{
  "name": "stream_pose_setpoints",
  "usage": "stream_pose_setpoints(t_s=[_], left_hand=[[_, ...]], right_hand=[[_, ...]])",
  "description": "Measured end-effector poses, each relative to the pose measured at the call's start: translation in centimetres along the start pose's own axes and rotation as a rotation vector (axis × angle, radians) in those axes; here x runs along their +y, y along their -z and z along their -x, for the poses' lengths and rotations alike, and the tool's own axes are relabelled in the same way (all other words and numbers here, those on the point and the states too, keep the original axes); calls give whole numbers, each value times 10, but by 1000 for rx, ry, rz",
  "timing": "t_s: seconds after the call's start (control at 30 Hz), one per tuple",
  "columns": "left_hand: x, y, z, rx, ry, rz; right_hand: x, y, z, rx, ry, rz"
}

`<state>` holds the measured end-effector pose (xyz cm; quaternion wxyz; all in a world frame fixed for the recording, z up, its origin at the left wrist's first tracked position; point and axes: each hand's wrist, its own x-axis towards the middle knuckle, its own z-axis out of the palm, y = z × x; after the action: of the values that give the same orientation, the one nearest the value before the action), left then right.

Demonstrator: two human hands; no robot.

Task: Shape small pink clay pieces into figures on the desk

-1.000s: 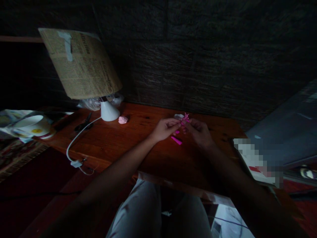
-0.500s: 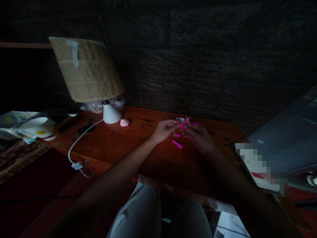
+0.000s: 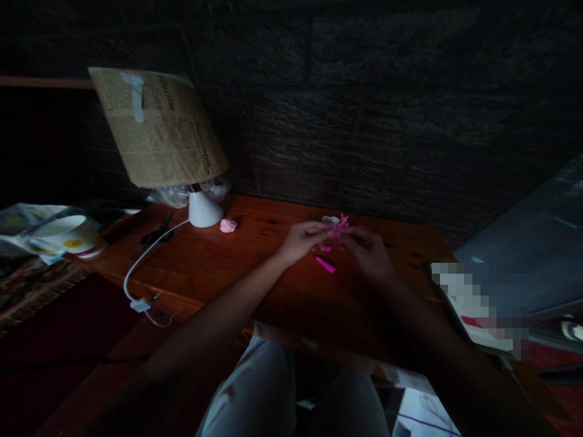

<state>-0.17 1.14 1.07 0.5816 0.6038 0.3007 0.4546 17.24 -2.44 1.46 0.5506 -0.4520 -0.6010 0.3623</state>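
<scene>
My left hand (image 3: 300,240) and my right hand (image 3: 371,252) meet over the wooden table, fingertips pinched on a small magenta piece (image 3: 336,233) that looks like modelling clay. The fingers partly hide it. Just behind stands a spiky pink shape (image 3: 344,221), and a whitish object (image 3: 330,220) lies beside it; both are too small to make out. Under the left fingertips sits a small magenta bit (image 3: 327,249). Closer to me lies a magenta strip (image 3: 325,264). More magenta (image 3: 363,227) shows behind my right hand.
On the left stands a lamp (image 3: 206,209) with a newspaper shade, its white cord running over the table edge. Nearby are a pale pink lump (image 3: 228,225), dark scissors (image 3: 157,233) and a white tub (image 3: 68,235). A blurred-out flat object (image 3: 478,309) lies at right; a dark wall rises behind.
My fingers have shifted slightly around the magenta piece, and less of it shows now. The things on the table stay where they were.
</scene>
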Motion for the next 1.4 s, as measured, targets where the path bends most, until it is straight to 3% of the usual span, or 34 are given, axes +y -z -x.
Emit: stream_pose_setpoints(t_s=[0.13,0.33,0.53,1.0,1.4], left_hand=[[1,-2,2,-56,70,-36],[3,-3,2,-11,-7,-32],[1,-4,1,-28,-51,-20],[-3,-11,2,-39,-5,-70],[-1,-4,1,-13,-279,-344]], right_hand=[[-1,-3,1,47,18,-2],[-2,-6,2,33,-24,-21],[1,-5,2,113,-44,-77],[5,-9,1,69,-74,-54],[2,-13,4,32,-109,-116]])
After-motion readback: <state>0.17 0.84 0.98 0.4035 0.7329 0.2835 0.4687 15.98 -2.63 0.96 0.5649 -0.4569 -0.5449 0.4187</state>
